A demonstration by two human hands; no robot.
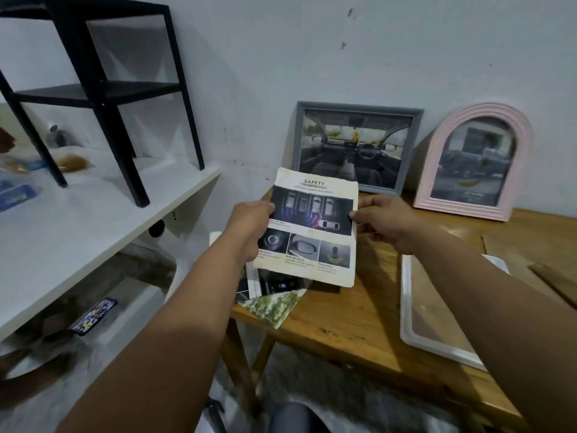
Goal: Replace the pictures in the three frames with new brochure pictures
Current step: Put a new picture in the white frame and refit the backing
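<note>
I pinch the brochure page [309,226] upright between my left hand [249,228] and right hand [382,221], the white frame [406,307] lying flat nearer my right.

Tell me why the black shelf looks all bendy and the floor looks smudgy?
Head view: the wide-angle lens bows the black metal shelf rack near the edge; the bottom of the picture is blurred; the printed brochure page headed SAFETY, held by both hands, stays sharp; the grey rectangular picture frame shows faint glare.
</note>
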